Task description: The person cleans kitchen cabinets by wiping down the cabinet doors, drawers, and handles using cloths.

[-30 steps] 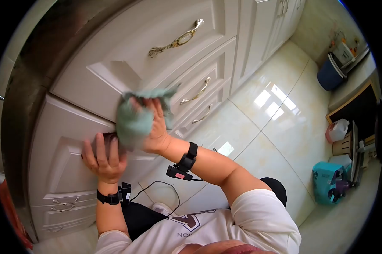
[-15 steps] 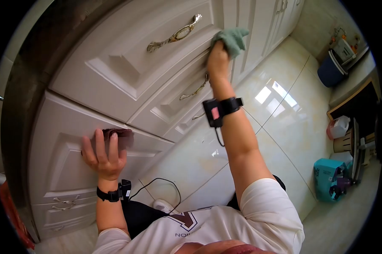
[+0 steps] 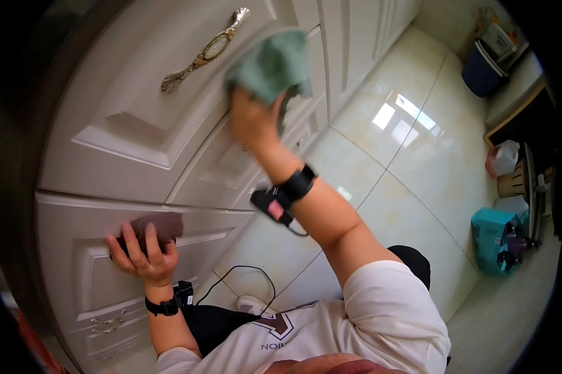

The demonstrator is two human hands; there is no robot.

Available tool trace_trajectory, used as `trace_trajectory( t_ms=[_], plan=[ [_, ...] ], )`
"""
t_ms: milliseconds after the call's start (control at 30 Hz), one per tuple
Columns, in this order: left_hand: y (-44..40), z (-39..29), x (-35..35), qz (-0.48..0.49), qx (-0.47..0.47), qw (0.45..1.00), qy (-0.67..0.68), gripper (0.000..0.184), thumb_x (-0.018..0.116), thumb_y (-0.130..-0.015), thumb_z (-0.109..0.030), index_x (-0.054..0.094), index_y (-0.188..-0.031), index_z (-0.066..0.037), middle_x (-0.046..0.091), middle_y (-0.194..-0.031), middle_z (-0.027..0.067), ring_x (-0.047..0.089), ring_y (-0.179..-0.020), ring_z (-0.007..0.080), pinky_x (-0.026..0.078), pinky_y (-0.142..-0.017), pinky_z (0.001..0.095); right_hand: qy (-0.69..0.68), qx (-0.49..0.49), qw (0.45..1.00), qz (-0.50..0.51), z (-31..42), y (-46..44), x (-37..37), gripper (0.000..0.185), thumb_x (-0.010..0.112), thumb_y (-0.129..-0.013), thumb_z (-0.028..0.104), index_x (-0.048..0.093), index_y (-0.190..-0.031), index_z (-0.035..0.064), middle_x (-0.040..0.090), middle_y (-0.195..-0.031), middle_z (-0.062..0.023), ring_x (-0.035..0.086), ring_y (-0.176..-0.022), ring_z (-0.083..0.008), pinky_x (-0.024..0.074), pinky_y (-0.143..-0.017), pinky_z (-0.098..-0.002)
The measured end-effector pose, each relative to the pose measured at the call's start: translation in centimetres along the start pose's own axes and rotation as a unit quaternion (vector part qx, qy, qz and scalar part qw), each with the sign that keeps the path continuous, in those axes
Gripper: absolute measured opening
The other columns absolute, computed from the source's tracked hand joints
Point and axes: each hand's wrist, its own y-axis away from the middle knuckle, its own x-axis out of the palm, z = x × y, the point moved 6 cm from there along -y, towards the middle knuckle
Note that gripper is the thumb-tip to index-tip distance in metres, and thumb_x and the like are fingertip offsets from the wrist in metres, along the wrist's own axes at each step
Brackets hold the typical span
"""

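Note:
In the head view, my right hand (image 3: 256,121) grips a green cloth (image 3: 271,65), smeared by motion, against the white drawer fronts just right of an ornate metal handle (image 3: 206,50). The cloth hides part of the fingers. Lower down at the left, my left hand (image 3: 147,255) has its fingers bent over a dark brown cloth (image 3: 162,225). That cloth lies against the top part of a white panelled cabinet front (image 3: 69,224), with part of it hidden behind the hand. Both wrists wear black straps with small boxes.
Glossy floor tiles (image 3: 412,193) stretch to the right of the cabinets. Along the right wall stand a blue bucket (image 3: 482,71), a plastic jug (image 3: 503,157) and a teal bag (image 3: 493,240). A black cable (image 3: 237,268) loops near my left wrist and shoe.
My right hand has moved left across the drawer fronts with the green cloth, which is now spread wider. My left hand stays on the brown cloth. The view has shifted slightly.

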Motion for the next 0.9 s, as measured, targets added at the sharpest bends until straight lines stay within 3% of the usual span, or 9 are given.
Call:
trace_trajectory(
  t_ms=[33,133,233,333,400,600,667,767,900],
  plan=[
    [0.0,-0.1,0.0,-0.006,0.0,1.0,-0.003,0.034,0.055,-0.083,-0.017,0.058,-0.116,-0.013,0.049,-0.136,0.0159,0.038,-0.129,0.0437,0.036,-0.104,0.0516,0.135,-0.009,0.99,-0.041,-2.0,-2.8,-1.8,0.036,0.049,-0.092,0.019,0.052,-0.122,-0.0001,0.056,-0.12,-0.0231,0.042,-0.124,-0.0384,0.0257,-0.108,-0.0522],
    [0.0,0.0,-0.1,-0.003,-0.003,1.0,0.001,0.033,0.055,-0.083,-0.017,0.059,-0.116,-0.013,0.049,-0.135,0.0161,0.039,-0.129,0.0437,0.036,-0.104,0.0515,-0.169,0.138,0.964,-0.152,-10.6,-5.0,2.5,0.027,0.048,-0.092,0.016,0.057,-0.113,0.0019,0.061,-0.115,-0.0166,0.053,-0.109,-0.0383,0.033,-0.1,-0.055],
    [0.0,-0.1,-0.1,-0.011,0.0,1.0,-0.005,0.034,0.055,-0.082,-0.017,0.059,-0.116,-0.013,0.049,-0.135,0.0164,0.039,-0.128,0.0436,0.036,-0.104,0.0513,-0.329,0.352,0.848,-0.222,-16.1,-1.3,6.1,0.033,0.043,-0.095,0.028,0.063,-0.094,0.0002,0.063,-0.105,-0.0183,0.056,-0.098,-0.0363,0.0415,-0.088,-0.0412],
    [0.0,-0.1,-0.2,-0.002,-0.002,1.0,-0.007,0.034,0.055,-0.082,-0.016,0.059,-0.116,-0.012,0.049,-0.135,0.0163,0.039,-0.128,0.0436,0.036,-0.104,0.0514,-0.333,0.506,0.784,-0.135,-19.8,3.5,11.8,0.035,0.044,-0.095,0.029,0.062,-0.098,-0.0007,0.063,-0.105,-0.0178,0.056,-0.099,-0.037,0.0416,-0.088,-0.0425],
    [0.0,-0.1,-0.2,0.0,-0.007,1.0,-0.005,0.034,0.055,-0.082,-0.016,0.059,-0.116,-0.012,0.049,-0.135,0.0162,0.039,-0.128,0.0435,0.036,-0.104,0.0516,-0.469,0.603,0.645,-0.009,-18.3,4.9,10.6,0.062,0.035,-0.098,0.046,0.048,-0.128,-0.0072,0.05,-0.133,-0.018,0.046,-0.122,-0.027,0.0356,-0.101,-0.0336],
    [0.1,-0.1,0.0,-0.013,-0.007,1.0,-0.003,0.036,0.057,-0.08,-0.015,0.059,-0.116,-0.013,0.05,-0.135,0.0152,0.039,-0.129,0.0423,0.036,-0.104,0.0504,-0.532,0.447,0.717,-0.049,-10.2,7.8,8.4,0.059,0.036,-0.099,0.041,0.041,-0.135,-0.0056,0.043,-0.141,-0.0149,0.041,-0.128,-0.0275,0.03,-0.106,-0.0312],
    [0.0,-0.1,0.1,-0.012,-0.008,1.0,-0.005,0.036,0.057,-0.08,-0.015,0.059,-0.116,-0.013,0.05,-0.135,0.015,0.039,-0.129,0.042,0.036,-0.104,0.05,-0.471,0.421,0.767,-0.109,-9.1,8.9,6.8,0.045,0.044,-0.096,0.026,0.046,-0.13,-0.0038,0.043,-0.138,-0.0234,0.037,-0.129,-0.0352,0.026,-0.109,-0.0378],
    [-0.3,-0.3,0.0,-0.012,-0.008,1.0,-0.009,0.036,0.057,-0.08,-0.015,0.059,-0.116,-0.013,0.051,-0.134,0.0144,0.038,-0.129,0.0413,0.035,-0.105,0.0493,-0.471,0.388,0.79,-0.058,-10.4,8.6,6.9,0.046,0.046,-0.096,0.024,0.043,-0.134,-0.0017,0.035,-0.144,-0.0235,0.031,-0.133,-0.0372,0.0224,-0.111,-0.0381],
    [-0.4,-0.4,-0.1,-0.009,-0.006,1.0,-0.015,0.037,0.058,-0.079,-0.014,0.058,-0.117,-0.013,0.05,-0.134,0.0143,0.038,-0.129,0.0417,0.036,-0.105,0.0488,-0.437,0.379,0.813,-0.068,-16.4,5.5,9.5,0.043,0.043,-0.096,0.029,0.054,-0.123,-0.0025,0.046,-0.136,-0.0223,0.043,-0.124,-0.035,0.0316,-0.104,-0.0414]
  ],
)
